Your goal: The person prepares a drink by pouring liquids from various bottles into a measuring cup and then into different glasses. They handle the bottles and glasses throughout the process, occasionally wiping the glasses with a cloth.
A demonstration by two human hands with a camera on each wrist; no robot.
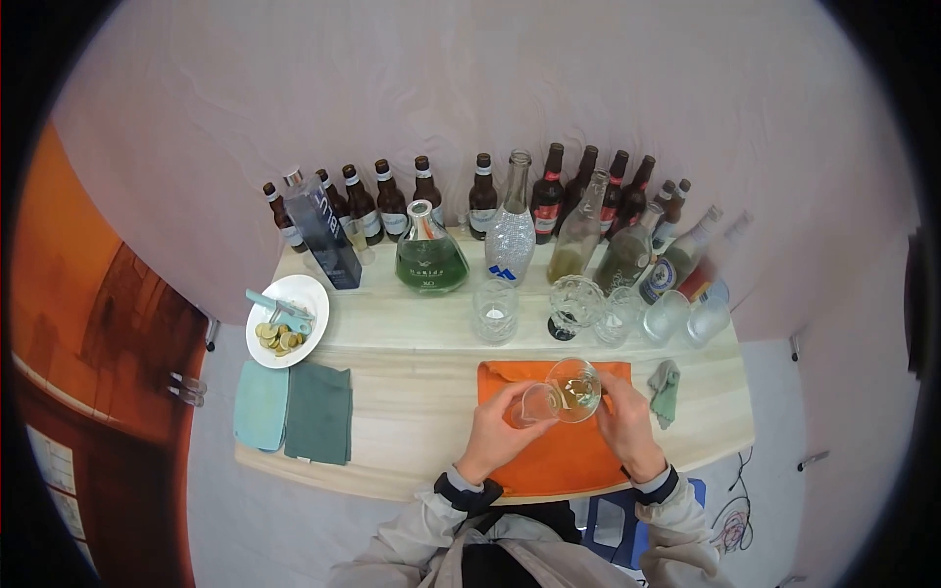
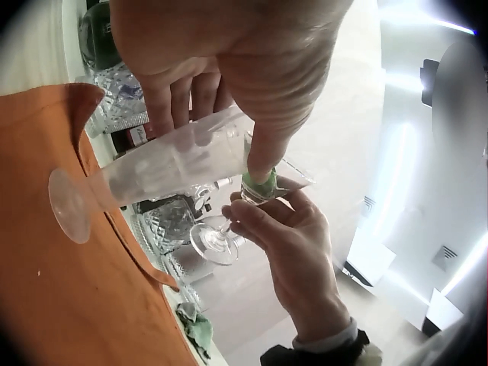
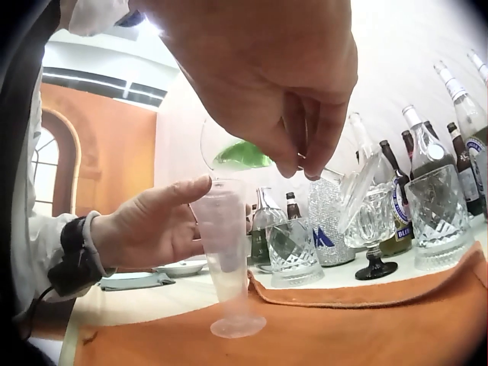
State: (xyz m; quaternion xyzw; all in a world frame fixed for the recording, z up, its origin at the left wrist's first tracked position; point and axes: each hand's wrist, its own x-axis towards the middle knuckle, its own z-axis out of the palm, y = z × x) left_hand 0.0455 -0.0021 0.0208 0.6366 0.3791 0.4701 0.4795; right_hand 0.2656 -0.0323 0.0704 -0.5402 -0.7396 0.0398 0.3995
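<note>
Goblet (image 1: pixel 573 390) | right hand (image 1: pixel 629 426) pinches stem | flute (image 3: pixel 221 236) | left hand (image 1: pixel 493 433) holds near rim

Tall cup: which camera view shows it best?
The right wrist view: the tall cup shows from rim to foot. The left wrist view shows its foot and body slanting, with the left hand over part of the rim end. The head view looks down on it, so it appears small and foreshortened.

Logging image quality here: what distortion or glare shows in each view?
Head: wide-angle distortion bows the table and corners go black; left wrist: ceiling lights glare at right; right wrist: a light glares at upper left, and the upper held glass looks faint-edged against the pale wall.
</note>
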